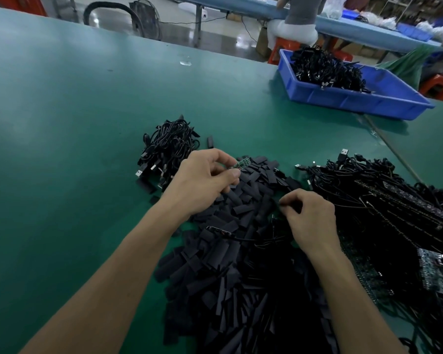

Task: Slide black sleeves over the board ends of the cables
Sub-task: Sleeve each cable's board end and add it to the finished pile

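So the person was at a big green table with a huge heap of black sleeves spread right in front of them. The left hand was raised a bit over the far end of the heap, thumb and fingers curled in and pinching a small green board, which poked out bare past the fingertips.

The right hand was down on the right side of the heap with its fingers curled and the tips bunched together. It was black on black there, so I honestly couldn't tell if it had a sleeve between them or not.

A second board lay on top of the sleeves between the two forearms, with its thin cable trailing off to the right.

There was a tied-up bundle of cables just beyond the left hand, USB plugs sticking out, and one loose sleeve lying beside it. A much bigger tangle of cables sat to the right, touching the heap. Further back on the right was a blue bin with more black cables piled in it. Someone sat at the next bench on an orange stool.
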